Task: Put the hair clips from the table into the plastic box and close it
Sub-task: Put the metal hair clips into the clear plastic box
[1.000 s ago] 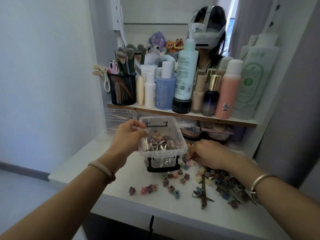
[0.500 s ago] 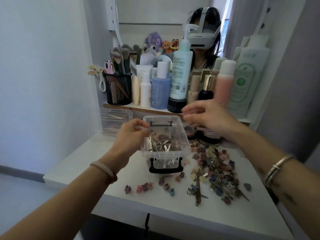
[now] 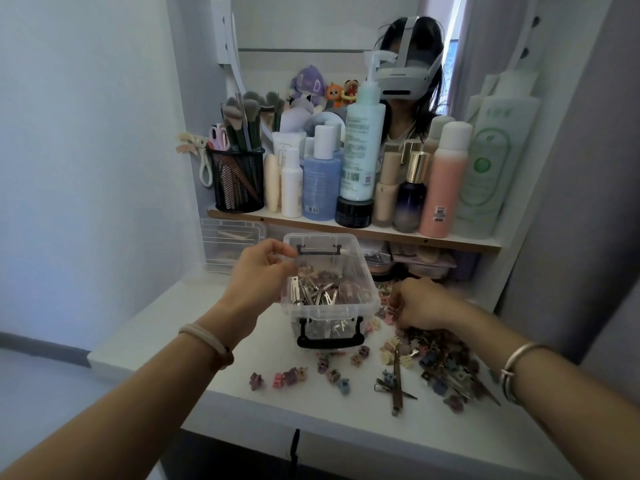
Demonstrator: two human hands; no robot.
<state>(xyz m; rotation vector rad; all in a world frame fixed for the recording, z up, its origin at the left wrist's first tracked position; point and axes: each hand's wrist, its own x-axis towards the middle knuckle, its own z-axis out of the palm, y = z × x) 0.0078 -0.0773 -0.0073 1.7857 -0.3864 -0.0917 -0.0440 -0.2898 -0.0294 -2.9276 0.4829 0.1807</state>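
Table [image 3: 162, 329]: one plastic box [image 3: 362, 271], left hand [image 3: 259, 271] gripping its rim; right hand [image 3: 422, 303] on hair clips [image 3: 438, 346], grasp unclear

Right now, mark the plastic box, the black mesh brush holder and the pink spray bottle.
plastic box [image 3: 330, 344]: head view, on its black front latch.
black mesh brush holder [image 3: 239, 183]: head view, middle of the mesh wall.
pink spray bottle [image 3: 443, 188]: head view, middle of the body.
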